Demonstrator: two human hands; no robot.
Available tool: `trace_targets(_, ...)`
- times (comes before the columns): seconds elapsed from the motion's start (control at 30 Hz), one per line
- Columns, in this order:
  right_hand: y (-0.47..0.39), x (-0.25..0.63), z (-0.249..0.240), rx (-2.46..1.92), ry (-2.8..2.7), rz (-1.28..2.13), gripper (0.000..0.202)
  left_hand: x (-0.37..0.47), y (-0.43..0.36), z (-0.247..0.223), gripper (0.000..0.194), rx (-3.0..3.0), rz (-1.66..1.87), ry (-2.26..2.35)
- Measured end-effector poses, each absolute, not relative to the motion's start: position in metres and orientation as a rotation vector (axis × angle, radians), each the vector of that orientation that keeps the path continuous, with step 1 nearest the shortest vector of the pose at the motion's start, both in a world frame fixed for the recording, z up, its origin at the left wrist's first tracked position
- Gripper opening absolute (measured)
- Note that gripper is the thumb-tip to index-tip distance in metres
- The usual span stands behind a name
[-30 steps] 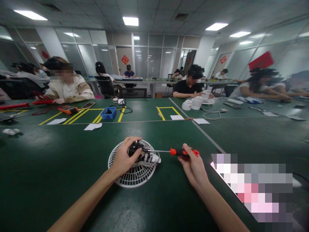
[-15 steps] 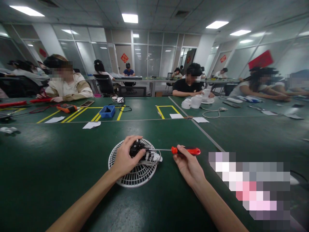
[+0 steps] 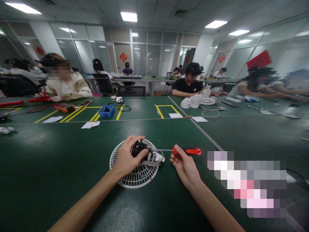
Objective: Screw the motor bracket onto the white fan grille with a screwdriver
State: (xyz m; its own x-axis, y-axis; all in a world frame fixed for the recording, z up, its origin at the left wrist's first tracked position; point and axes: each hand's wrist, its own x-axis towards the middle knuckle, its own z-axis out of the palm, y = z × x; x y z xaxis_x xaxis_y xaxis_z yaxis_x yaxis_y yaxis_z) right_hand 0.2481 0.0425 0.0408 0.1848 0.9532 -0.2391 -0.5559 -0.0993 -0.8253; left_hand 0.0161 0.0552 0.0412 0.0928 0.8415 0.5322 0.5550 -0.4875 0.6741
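A round white fan grille [image 3: 135, 180] lies flat on the green table, with a black fan motor [image 3: 138, 147] and bundled grey wires on top of it. My left hand [image 3: 127, 156] is closed around the motor, thumb on its near right side and fingers over the far side. In my right hand [image 3: 184, 164] is a screwdriver [image 3: 194, 151] with a red and black handle, pinched between thumb and fingers. Its shaft lies level and points left to the motor; I cannot make out exactly where the tip sits. A white plastic part [image 3: 159, 158] sticks out at the motor's right.
Beyond my hands stand a blue bin [image 3: 106, 111], paper slips [image 3: 90, 125] and an orange meter [image 3: 65, 108]. White housings [image 3: 195, 101] and a cable [image 3: 212, 112] lie at the far right, before a co-worker in black [image 3: 189, 84]. Another person sits at the left.
My right hand has shifted its fingers slightly left along the screwdriver handle. The grille and motor sit a little further right in view. The co-worker's hand has moved away from the white housings.
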Motion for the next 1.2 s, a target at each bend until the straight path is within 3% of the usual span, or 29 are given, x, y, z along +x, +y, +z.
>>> trace_targets(0.4,0.044,0.250,0.038,-0.925,-0.531,1.322,0.044,0.011,0.056,0.043,0.039,2.093,1.319,1.371)
trace_targets(0.73,0.045,0.252,0.040,-0.785,-0.422,1.406,0.064,0.018,0.053,0.038,0.042,2.108,1.449,1.380)
trace_targets(0.9,0.045,0.251,0.041,-0.848,-0.409,1.410,0.048,0.020,0.053,0.035,0.042,2.097,1.466,1.430)
trace_targets(1.2,0.043,0.250,0.043,-0.920,-0.458,1.346,0.046,0.018,0.053,0.032,0.041,2.112,1.511,1.419)
